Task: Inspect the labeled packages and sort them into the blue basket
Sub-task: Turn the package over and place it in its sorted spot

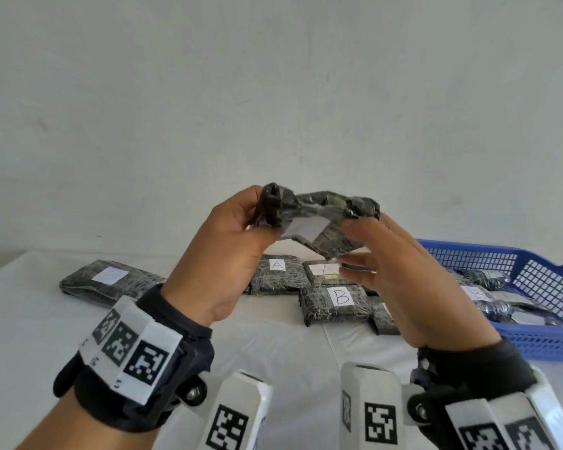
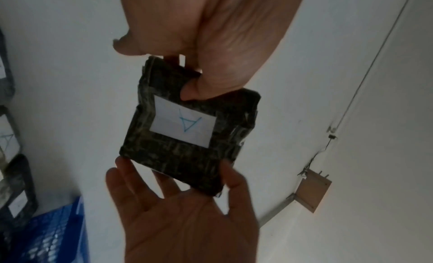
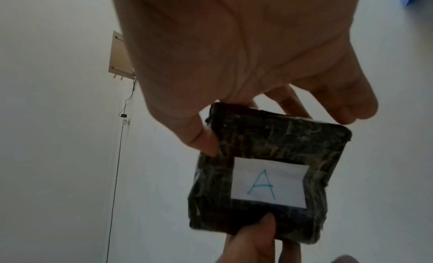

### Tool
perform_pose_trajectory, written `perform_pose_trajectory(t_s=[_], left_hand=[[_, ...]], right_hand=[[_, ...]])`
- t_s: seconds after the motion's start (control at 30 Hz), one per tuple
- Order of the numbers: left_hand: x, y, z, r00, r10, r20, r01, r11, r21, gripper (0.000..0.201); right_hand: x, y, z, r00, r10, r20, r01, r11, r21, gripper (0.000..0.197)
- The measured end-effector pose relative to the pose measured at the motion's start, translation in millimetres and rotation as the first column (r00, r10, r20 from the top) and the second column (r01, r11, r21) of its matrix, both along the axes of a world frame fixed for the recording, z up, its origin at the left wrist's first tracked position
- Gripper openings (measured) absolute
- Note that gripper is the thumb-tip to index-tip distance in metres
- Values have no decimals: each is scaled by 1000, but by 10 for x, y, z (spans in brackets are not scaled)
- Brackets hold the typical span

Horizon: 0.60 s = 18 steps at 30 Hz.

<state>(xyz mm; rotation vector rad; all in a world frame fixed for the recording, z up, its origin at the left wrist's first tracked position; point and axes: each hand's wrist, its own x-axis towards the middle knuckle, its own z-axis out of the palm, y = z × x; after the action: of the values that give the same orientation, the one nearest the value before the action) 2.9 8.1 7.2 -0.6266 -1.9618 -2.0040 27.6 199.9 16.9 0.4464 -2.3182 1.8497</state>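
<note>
- Two hands on this: left hand (image 1: 238, 235) is pinching the A-labelled package (image 2: 189, 130) by its edge, right hand (image 1: 400, 274) is spreading open, fingertips touching.
- It's looking light, firm and tape-slick, so I'm favouring the edges.

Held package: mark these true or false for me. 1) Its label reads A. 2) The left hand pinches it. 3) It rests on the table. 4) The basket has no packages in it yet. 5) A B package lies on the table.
1) The held package bears a label reading A: true.
2) The left hand pinches it: true; the thumb lies on its label face.
3) It rests on the table: false; it is held up in the air, with the right hand at its other end.
4) The basket has no packages in it: false; several dark packages lie inside.
5) A B package lies on the table: true.
</note>
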Motion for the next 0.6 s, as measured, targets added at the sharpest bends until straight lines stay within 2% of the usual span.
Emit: perform_pose_trajectory(t_s=[0.03,0.13,0.27,0.43,0.5,0.6], left_hand=[[13,21,4,1000,7,-8,-7,1000,-6,40],[28,71,2,1000,9,-12,-10,998,-54,30],[99,89,32,993,-107,41,103,991,84,28],[121,127,13,997,-74,-16,75,985,157,17],[118,118,10,995,-94,-22,96,979,181,21],[103,134,6,996,-79,-48,86,984,157,33]], right_hand=[[28,-13,13,999,36,20,-35,998,-45,18],[12,-4,-15,997,69,-24,-72,989,-126,53],[-33,-25,-53,993,76,-93,-92,979,-181,41],[-27,-123,-63,984,55,-170,-84,981,-172,37],[-29,-148,-50,976,28,-217,-72,978,-195,27],[-47,-155,-60,963,-31,-269,-34,971,-236,25]])
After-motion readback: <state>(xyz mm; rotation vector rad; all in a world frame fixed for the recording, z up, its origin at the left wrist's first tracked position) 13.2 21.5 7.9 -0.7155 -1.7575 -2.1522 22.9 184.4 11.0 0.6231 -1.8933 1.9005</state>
